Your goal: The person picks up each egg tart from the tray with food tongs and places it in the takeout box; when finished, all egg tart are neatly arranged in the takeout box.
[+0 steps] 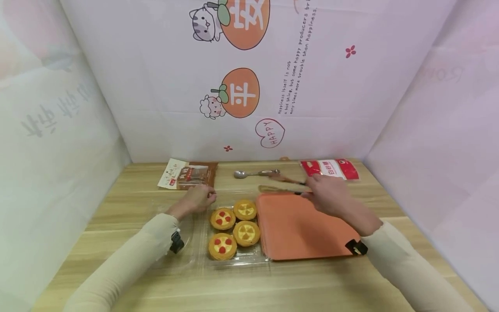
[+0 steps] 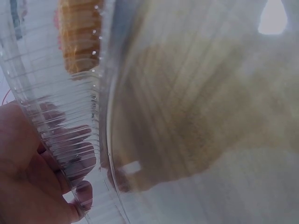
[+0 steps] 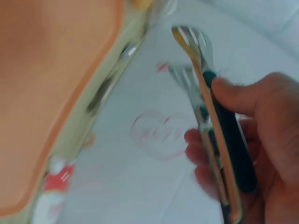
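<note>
My left hand [image 1: 196, 198] is at the far left corner of a clear plastic box [image 1: 243, 262], its fingers curled at the ribbed wall [image 2: 56, 135]. Inside sit several egg tarts [image 1: 246, 233], some topped with red pieces, others with yellow wedges. The box's clear lid [image 1: 171, 262] lies folded out to the left. My right hand [image 1: 331, 196] grips tongs [image 3: 233, 144] by their dark handles above the far side of an orange tray [image 1: 304, 229]. The tongs' ends point left and stand apart.
Along the back wall lie a brown and white food packet [image 1: 191, 174], a metal spoon [image 1: 241, 174] with a dark handle, and a red and white packet [image 1: 331, 169]. The tray stands right against the box's right side. Fabric walls [image 1: 163, 108] enclose the wooden table.
</note>
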Demonstrator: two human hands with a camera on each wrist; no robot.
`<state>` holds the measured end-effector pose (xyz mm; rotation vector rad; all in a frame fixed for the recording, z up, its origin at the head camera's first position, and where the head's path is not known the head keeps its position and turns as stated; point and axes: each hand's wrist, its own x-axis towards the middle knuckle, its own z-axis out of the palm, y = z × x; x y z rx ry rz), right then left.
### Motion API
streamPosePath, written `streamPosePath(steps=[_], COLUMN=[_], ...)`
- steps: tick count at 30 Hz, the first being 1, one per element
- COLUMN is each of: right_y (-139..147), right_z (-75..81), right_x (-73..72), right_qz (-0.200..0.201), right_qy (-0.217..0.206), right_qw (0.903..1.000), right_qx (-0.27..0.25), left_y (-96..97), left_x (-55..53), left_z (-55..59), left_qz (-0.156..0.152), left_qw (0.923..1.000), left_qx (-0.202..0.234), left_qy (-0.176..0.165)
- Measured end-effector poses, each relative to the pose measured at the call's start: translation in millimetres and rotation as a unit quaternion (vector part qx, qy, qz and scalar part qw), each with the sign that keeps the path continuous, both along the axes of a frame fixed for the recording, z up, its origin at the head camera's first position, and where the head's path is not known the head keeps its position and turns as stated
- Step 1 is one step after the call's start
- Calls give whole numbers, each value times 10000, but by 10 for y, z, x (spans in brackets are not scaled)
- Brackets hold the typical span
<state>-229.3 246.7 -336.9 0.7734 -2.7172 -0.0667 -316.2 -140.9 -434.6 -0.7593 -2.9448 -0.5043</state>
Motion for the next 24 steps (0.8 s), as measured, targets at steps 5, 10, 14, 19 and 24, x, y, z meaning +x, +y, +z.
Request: streamPosePath(steps=[5,10,14,19,24], right_y=[579,1133,1382,1511,1593], right_z=[-204,-434,-608,-777,-877], right_x=[-68,-35,23,44,19], right_qz=[-1301,-2332,-2627,-2656,-2589], right_qy=[-530,-1794,-2216,-2356,-2015], right_qw=[9877,9367,9216,9229,9392], right_qx=[-691,-1899,-1804,-1489,-1011], left_y=[17,17,-2,-13,-10], left_x=[-14,-28,-28,-26,-43], left_z=[-14,-45,-66,-86,-77], left_qz=[-1,16,-46,-31,-38], left_qw=[10000,10000,9999,9999,9999], left_qx=[52,87,111,107,110], left_qy=[-3,-10,-17,44,74])
